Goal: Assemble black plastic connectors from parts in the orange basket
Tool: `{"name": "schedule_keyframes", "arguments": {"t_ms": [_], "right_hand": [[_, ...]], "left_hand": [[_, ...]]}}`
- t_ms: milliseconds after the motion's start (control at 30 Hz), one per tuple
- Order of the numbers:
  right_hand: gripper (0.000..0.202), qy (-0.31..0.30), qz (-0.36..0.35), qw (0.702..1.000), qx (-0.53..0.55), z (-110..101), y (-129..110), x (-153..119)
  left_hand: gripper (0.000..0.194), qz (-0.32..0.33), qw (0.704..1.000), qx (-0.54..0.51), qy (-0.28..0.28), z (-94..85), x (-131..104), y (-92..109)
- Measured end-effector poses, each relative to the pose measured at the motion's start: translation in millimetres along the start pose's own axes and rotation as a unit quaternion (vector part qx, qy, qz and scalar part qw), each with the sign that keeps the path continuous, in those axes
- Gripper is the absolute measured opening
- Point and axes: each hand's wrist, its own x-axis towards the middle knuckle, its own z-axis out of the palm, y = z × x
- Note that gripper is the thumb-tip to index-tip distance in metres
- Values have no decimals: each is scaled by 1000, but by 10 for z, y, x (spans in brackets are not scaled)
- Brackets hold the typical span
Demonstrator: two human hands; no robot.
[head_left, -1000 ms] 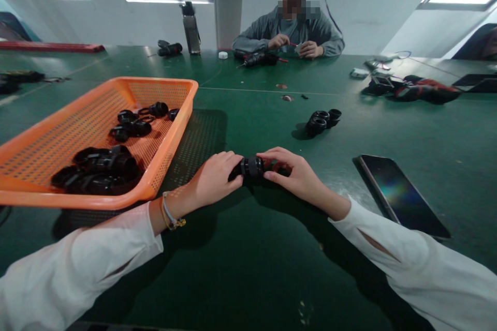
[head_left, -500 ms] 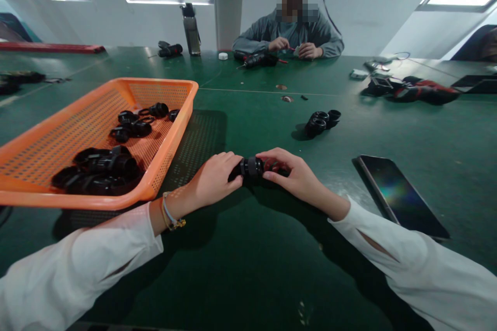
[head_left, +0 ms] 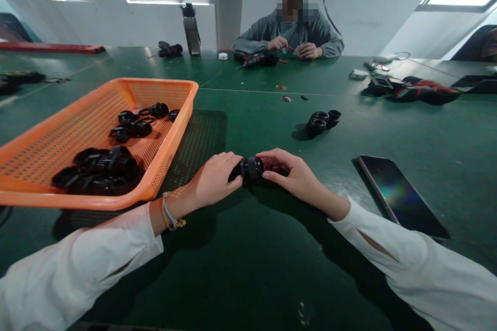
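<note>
A black ribbed cylindrical fitting (head_left: pixel 252 167) lies sideways between my two hands, just over the green table (head_left: pixel 240 269). My left hand (head_left: pixel 217 177) is closed round its left end, which the fingers partly hide. On the other end, my right hand (head_left: pixel 285 170) grips with thumb and fingers; its fingertips are partly out of sight behind the part. To the left, an orange perforated basket (head_left: pixel 171 165) holds several similar black fittings (head_left: pixel 104 163). A small cluster of black ring-like parts (head_left: pixel 322 122) stands beyond my right hand.
A phone (head_left: pixel 402 194) lies right of my right forearm. Across the table a person in a grey jacket (head_left: pixel 252 36) works with both hands, behind a power drill (head_left: pixel 258 60). A bottle (head_left: pixel 191 31) stands at the back; a red and black bundle (head_left: pixel 419 90) lies far right.
</note>
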Motion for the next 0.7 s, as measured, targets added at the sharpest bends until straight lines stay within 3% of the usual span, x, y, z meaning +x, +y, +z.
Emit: {"name": "schedule_keyframes", "arguments": {"t_ms": [700], "right_hand": [[31, -2, 2, 1000, -7, -2, -14, -6]], "left_hand": [[18, 8, 1000, -2, 10, 21, -4, -20]]}}
